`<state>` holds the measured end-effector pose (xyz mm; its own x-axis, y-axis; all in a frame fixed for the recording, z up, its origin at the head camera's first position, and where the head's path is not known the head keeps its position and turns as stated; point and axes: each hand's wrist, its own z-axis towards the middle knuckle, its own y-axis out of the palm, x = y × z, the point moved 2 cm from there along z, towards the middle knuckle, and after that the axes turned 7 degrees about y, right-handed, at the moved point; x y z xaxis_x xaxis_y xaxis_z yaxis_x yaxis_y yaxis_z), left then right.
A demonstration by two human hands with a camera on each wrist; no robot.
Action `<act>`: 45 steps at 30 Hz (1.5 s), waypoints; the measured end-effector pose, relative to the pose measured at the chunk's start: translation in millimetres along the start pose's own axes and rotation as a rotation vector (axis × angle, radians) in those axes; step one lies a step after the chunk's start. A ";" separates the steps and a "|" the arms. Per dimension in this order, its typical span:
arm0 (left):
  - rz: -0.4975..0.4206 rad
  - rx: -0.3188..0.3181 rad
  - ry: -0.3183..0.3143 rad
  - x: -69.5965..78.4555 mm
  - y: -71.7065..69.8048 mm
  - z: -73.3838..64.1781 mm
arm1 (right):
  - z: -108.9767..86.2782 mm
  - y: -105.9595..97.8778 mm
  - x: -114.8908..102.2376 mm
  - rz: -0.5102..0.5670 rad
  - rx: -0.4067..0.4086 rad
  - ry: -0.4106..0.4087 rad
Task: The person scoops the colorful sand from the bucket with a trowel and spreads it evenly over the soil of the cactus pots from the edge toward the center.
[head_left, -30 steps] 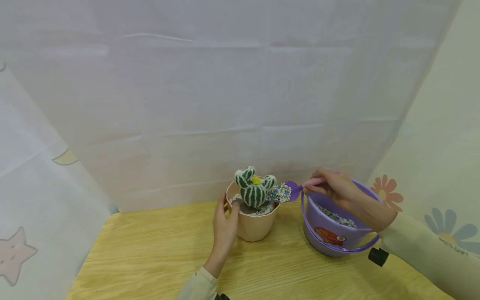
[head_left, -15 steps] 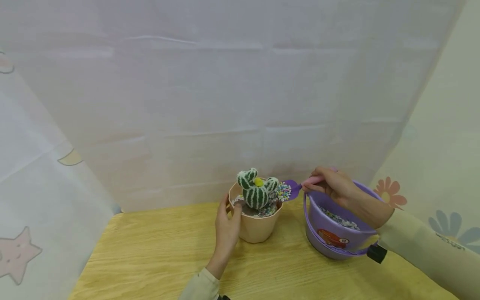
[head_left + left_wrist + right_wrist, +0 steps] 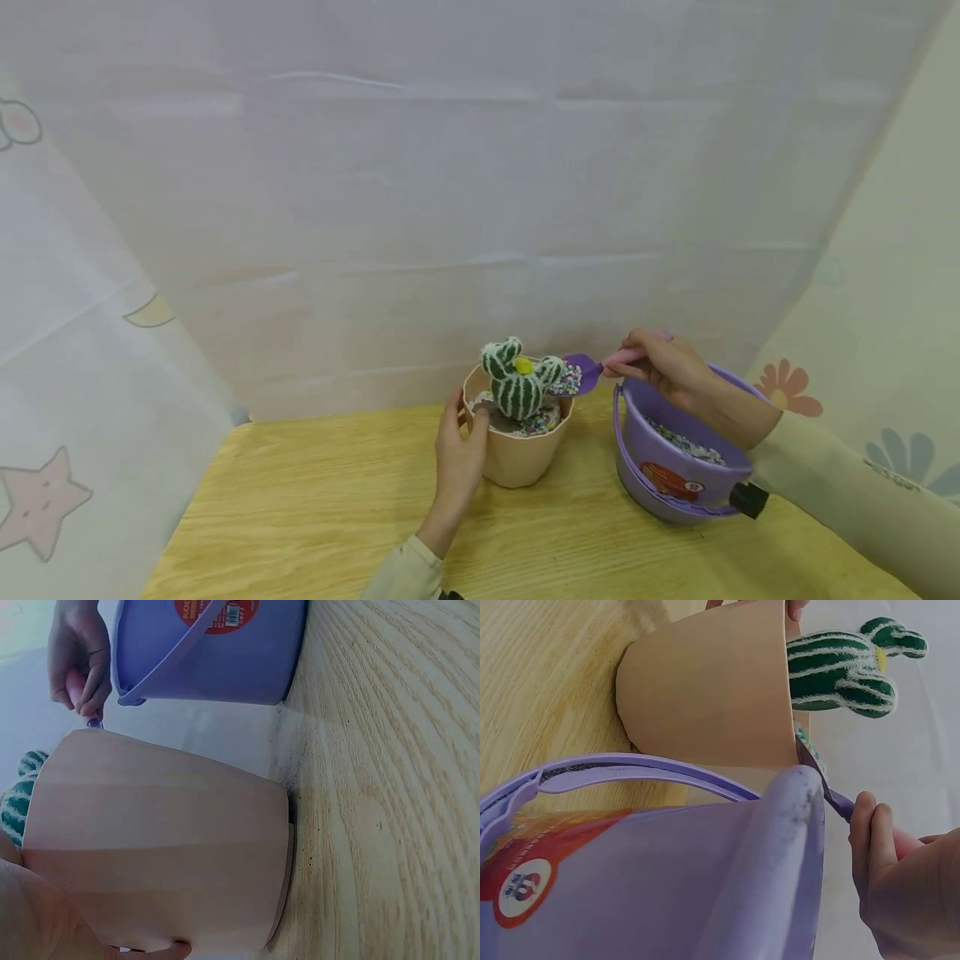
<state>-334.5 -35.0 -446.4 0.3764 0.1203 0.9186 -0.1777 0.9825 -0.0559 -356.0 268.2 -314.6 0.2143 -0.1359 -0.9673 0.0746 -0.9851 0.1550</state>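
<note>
A peach flower pot [image 3: 521, 460] stands on the table, with a knitted-looking green and white cactus [image 3: 517, 396] in it. My left hand [image 3: 457, 457] grips the pot's left side, its thumb over the rim. My right hand [image 3: 671, 368] holds a small shovel [image 3: 589, 375] by its pink handle. The purple blade lies at the pot's right rim, beside the cactus, and bears small multicoloured pebbles [image 3: 569, 379]. More pebbles lie in the pot around the cactus, near a dark patch by my left thumb. In the right wrist view the blade [image 3: 810, 759] tips down over the rim.
A purple bucket [image 3: 637, 437] with pebbles inside stands right of the pot, under my right forearm. Its handle [image 3: 630, 766] hangs down on the near side. A pale cloth wall [image 3: 420, 208] rises behind the wooden table [image 3: 315, 500].
Pebbles have slid off the shovel into the pot, so fewer lie on the blade and more show by the cactus. Both hands keep their holds; the whole head view has shifted slightly.
</note>
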 end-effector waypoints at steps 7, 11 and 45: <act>-0.010 -0.006 0.002 1.9 0.3 -0.6 | 5.4 3.2 -4.3 0.013 0.001 -0.010; -0.012 -0.004 0.007 2.5 0.3 -0.5 | 9.6 5.9 -5.7 0.007 0.010 -0.020; 0.055 0.013 0.066 -4.2 -34.6 20.1 | -5.8 18.4 -25.7 -0.043 0.004 -0.221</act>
<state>-348.2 -72.4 -440.5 0.4249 0.1832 0.8865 -0.2112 0.9723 -0.0998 -354.4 254.1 -285.7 -0.0078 -0.1131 -0.9936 0.0754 -0.9908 0.1122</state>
